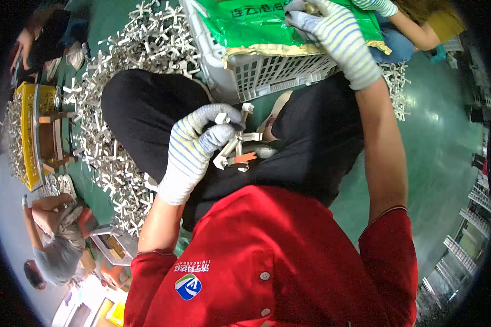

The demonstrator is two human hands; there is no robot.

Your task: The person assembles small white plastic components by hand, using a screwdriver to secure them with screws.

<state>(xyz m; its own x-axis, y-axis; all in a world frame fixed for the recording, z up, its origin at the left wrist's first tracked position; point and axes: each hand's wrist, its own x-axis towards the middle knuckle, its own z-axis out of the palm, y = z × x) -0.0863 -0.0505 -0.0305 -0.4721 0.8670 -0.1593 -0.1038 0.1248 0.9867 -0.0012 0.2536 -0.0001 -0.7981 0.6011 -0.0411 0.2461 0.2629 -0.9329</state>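
Observation:
My left hand (193,144), in a striped knit glove, is closed round a white branched part (233,146) above my lap. The part has several stubby arms with blocky ends, and an orange piece (244,158) shows at its lower side. My right hand (338,41), gloved alike, is raised over a green plastic bag (245,27). Its fingers are curled together, and a small brass-coloured bit shows at their tips, too small to name. The bag lies over a grey slatted plastic crate (278,71) in front of my knees.
A large heap of similar white parts (114,180) spreads over the green floor at my left. Beyond it stands a yellow crate (31,136) full of small pieces. Co-workers sit at the left and the far right. White racks (480,196) line the right side.

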